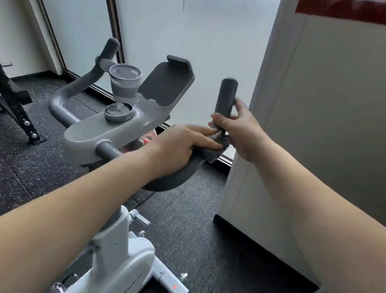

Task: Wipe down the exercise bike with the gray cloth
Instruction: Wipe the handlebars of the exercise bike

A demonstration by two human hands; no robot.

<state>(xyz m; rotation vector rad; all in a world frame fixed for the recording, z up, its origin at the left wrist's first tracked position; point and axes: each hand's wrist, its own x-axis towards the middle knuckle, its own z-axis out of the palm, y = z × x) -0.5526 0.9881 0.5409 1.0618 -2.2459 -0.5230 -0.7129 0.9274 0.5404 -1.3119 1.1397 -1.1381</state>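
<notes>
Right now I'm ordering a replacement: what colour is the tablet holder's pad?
Dark grey, on a lighter grey holder; head view.

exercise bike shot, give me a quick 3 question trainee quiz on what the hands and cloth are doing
1. True or false: the gray cloth is draped over the cup holder.
2. Which hand presses on the cloth? A) left hand B) right hand C) neither
3. Fill in: the right hand is wrapped around the upright right ____ of the handlebar.

Key
1. False. The cloth sits at the bend below the right upright bar, well away from the cup holder.
2. A. The left hand lies on the cloth, its fingers over it.
3. Grip. The fingers curl around its lower part, just above the cloth.
</notes>
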